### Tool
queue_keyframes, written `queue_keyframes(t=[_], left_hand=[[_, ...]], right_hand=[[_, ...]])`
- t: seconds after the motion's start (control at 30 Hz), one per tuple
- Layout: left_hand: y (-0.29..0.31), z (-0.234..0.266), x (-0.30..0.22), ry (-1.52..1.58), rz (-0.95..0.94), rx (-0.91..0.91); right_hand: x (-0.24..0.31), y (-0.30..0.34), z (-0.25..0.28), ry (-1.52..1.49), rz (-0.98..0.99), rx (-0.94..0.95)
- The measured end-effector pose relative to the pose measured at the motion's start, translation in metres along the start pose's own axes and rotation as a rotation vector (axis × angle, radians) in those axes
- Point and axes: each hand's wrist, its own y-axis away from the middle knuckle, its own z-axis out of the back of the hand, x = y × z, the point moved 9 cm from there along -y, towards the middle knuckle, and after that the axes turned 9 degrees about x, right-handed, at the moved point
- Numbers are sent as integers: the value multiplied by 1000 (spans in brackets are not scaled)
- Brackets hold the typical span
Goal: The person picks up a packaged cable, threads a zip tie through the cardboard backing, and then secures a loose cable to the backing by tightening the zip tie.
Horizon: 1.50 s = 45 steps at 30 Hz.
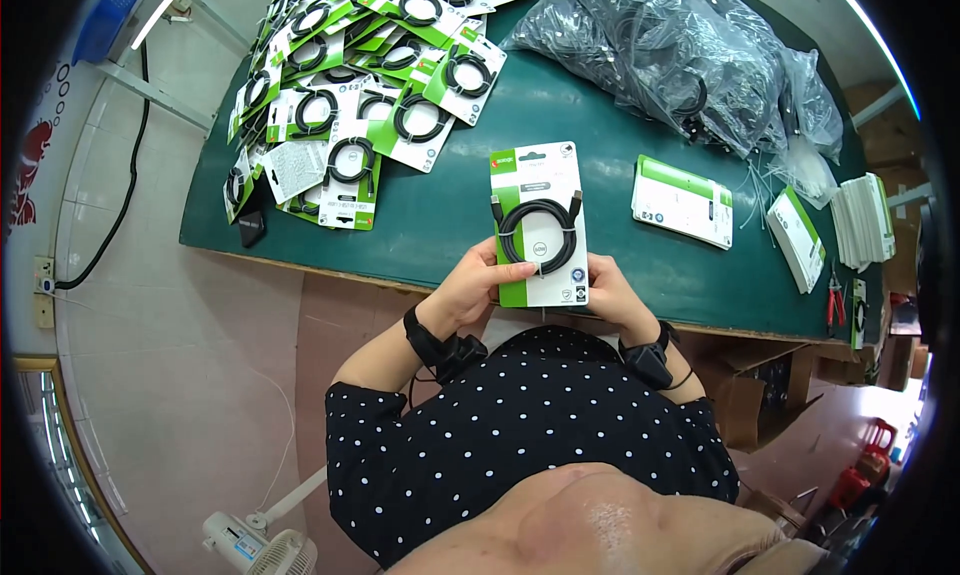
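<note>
A white and green cardboard backing card (545, 170) is held upright at the table's front edge. On its face sits a coiled black cable (572, 237), bound with thin ties, both plug ends pointing up. My left hand (470, 283) grips the lower left of the card, its thumb pressed over the front by the coil. My right hand (612, 293) closes on the lower right edge, with its fingers mostly hidden behind the card. Right of it on the table lies a stack of blank-faced white and green cards (682, 207).
Many carded black cables (350, 165) are heaped at the back left. Clear plastic bags (650, 45) of cables lie at the back right. Further right are more card stacks (862, 220), loose ties (760, 190) and red-handled pliers (834, 300). A fan (262, 545) stands lower left.
</note>
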Motion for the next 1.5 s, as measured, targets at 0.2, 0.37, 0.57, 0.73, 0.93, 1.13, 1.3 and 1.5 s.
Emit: queue_keyframes(t=[0.2, 0.37, 0.57, 0.73, 0.93, 1.13, 1.3, 1.5], left_hand=[[-17, -17, 9, 15, 22, -15], [-30, -35, 18, 40, 27, -33], [-44, -59, 23, 0, 88, 0], [-50, -71, 20, -85, 128, -54], [-63, -84, 15, -19, 116, -72], [-69, -91, 15, -224, 235, 21], [-61, -86, -11, -474, 237, 59], [-42, -2, -156, -627, -267, -322]], right_hand=[[8, 14, 17, 74, 42, 10], [10, 33, 30, 59, 48, 31], [6, 51, 51, -12, 72, 53], [0, 71, 62, -101, -125, 83], [4, 92, 95, 64, -49, -10], [24, 114, 133, 349, -9, -172], [14, 136, 154, 354, -28, -298], [10, 139, 158, 353, -21, -351]])
